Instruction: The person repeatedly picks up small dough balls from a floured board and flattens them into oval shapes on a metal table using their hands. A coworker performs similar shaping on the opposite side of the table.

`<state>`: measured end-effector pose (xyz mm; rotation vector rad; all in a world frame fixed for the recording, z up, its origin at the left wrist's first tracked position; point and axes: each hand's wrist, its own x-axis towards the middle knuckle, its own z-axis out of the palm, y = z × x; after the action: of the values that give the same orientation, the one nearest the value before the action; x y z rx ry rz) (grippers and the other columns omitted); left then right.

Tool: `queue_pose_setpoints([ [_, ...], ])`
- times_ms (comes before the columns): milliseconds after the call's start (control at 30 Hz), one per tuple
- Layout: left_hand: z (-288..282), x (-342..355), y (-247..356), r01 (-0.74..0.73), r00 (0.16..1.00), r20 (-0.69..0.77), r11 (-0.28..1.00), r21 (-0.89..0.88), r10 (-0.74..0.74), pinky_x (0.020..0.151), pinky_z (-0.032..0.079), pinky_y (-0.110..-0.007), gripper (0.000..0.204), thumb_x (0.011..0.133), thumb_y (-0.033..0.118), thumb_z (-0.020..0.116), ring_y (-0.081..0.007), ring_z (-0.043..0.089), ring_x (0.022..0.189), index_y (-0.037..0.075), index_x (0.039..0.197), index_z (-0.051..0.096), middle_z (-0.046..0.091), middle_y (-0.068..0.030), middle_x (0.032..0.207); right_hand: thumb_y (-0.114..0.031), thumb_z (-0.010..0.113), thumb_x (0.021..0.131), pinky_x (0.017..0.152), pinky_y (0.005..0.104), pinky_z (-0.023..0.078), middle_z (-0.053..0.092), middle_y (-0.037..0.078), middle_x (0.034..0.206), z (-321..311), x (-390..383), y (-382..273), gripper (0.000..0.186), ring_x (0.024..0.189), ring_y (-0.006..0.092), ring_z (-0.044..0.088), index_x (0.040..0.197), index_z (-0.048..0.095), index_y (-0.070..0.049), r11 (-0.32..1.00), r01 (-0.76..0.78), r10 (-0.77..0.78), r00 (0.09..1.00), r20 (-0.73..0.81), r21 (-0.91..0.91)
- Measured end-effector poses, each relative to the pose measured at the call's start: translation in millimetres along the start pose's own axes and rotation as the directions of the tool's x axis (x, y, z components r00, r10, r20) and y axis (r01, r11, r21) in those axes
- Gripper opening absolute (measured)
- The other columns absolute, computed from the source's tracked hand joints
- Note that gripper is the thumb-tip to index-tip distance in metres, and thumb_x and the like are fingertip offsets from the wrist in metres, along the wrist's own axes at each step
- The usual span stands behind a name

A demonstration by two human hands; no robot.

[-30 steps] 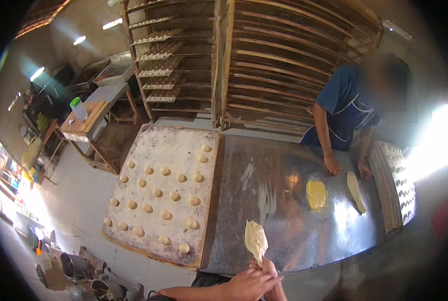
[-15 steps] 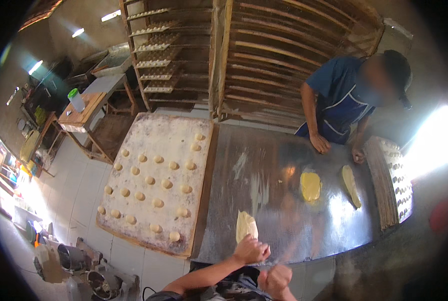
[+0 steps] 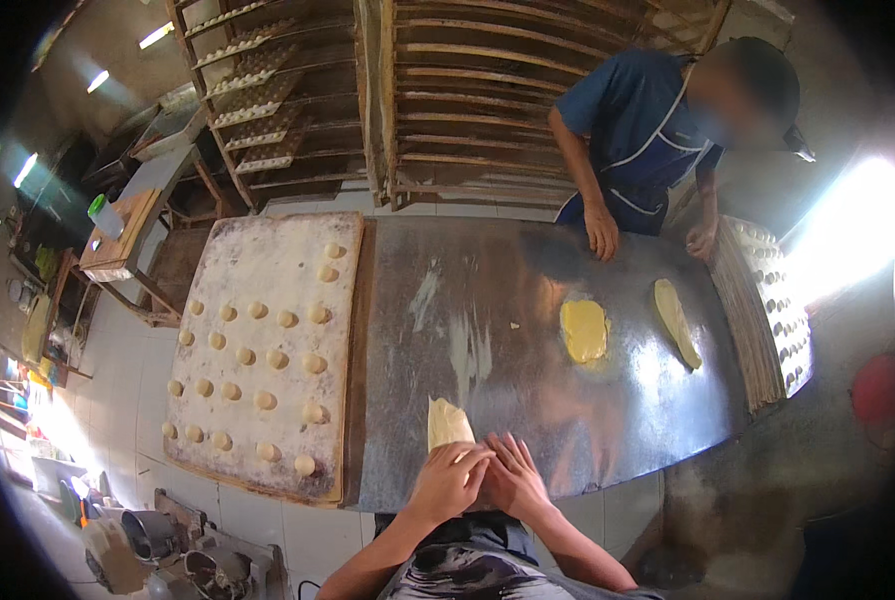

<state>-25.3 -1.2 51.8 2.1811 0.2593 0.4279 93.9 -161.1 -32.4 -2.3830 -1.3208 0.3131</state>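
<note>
A flat strip of pale dough (image 3: 448,420) lies at the near edge of the dark metal table (image 3: 417,350). My left hand (image 3: 451,482) is at its near end, fingers bent over and closed on the dough, hiding that part. Close beside it my right hand (image 3: 516,482) rests with fingers stretched out and nothing visible in them; its fingertips almost meet the left ones. Farther right on the metal are a flat yellow dough piece (image 3: 583,331) and a long, narrow yellow one (image 3: 675,322).
On the left stands a floured board (image 3: 257,385) with several dough balls. Across the table a co-worker (image 3: 637,150) has one hand on its far edge. Stacked boards (image 3: 752,320) stand at the right end, a tray rack (image 3: 257,100) behind, and machines (image 3: 202,560) at lower left.
My right hand has come from near my body onto the table beside my left hand. The left hand has changed from a fist to bent fingers over the dough. My view has shifted.
</note>
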Motion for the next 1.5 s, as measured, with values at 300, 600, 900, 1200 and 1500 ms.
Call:
queue_pose_setpoints([
  [300,0,7,-11,0.154,0.987,-0.046,0.987,-0.040,-0.156,0.071,0.058,-0.040,0.017,0.099,0.020,0.061,-0.0303,0.072,0.081,0.008,0.106,0.072,0.074,-0.0116,0.095,-0.009,0.062,0.092,0.112,0.0504,0.041,0.059,0.018,0.140,3,13,10,0.047,0.133,0.0397,0.052,0.139,0.055,-0.006,0.991,0.134,-0.131,0.952,-0.278,-0.007],
  [600,47,23,17,0.360,0.931,0.098,0.928,-0.095,-0.351,0.067,0.052,-0.057,0.046,0.109,0.046,0.036,-0.0464,0.070,0.078,0.007,0.109,0.061,0.069,-0.0251,0.078,-0.019,0.054,0.101,0.058,0.0473,0.051,0.061,0.024,0.073,-76,19,-34,0.022,0.067,0.0425,0.066,0.092,0.063,-0.001,0.956,-0.049,0.133,0.951,-0.278,0.290],
  [900,-5,36,-65,0.458,0.859,-0.282,0.888,0.048,-0.427,0.068,0.051,-0.054,0.020,0.103,0.022,0.053,-0.0451,0.066,0.081,0.003,0.106,0.059,0.068,-0.0215,0.088,-0.024,0.057,0.098,0.070,0.0488,0.051,0.064,0.020,0.074,-76,-63,-51,0.030,0.077,0.0339,0.068,0.080,0.063,-0.001,0.880,-0.388,0.387,0.920,0.061,0.275],
  [1200,31,7,-59,0.158,0.969,-0.232,0.927,0.341,-0.080,0.075,0.050,-0.043,0.016,0.086,0.022,0.077,-0.0325,0.063,0.086,0.012,0.090,0.066,0.067,-0.0052,0.083,-0.024,0.058,0.095,0.123,0.0564,0.023,0.044,0.026,0.153,-4,25,-17,0.054,0.146,0.0456,0.034,0.144,0.050,-0.003,0.993,0.050,-0.050,0.999,0.003,-0.108],
  [1500,2,9,-26,0.189,0.891,-0.428,0.981,0.045,-0.152,0.094,0.048,-0.050,0.031,0.101,0.028,0.052,-0.0348,0.063,0.109,0.005,0.115,0.069,0.069,-0.0154,0.117,-0.020,0.064,0.090,0.075,0.0511,0.055,0.071,0.022,0.091,-30,61,-10,0.027,0.087,0.0429,0.069,0.113,0.063,-0.004,0.889,-0.448,0.450,0.893,-0.005,0.096],
])
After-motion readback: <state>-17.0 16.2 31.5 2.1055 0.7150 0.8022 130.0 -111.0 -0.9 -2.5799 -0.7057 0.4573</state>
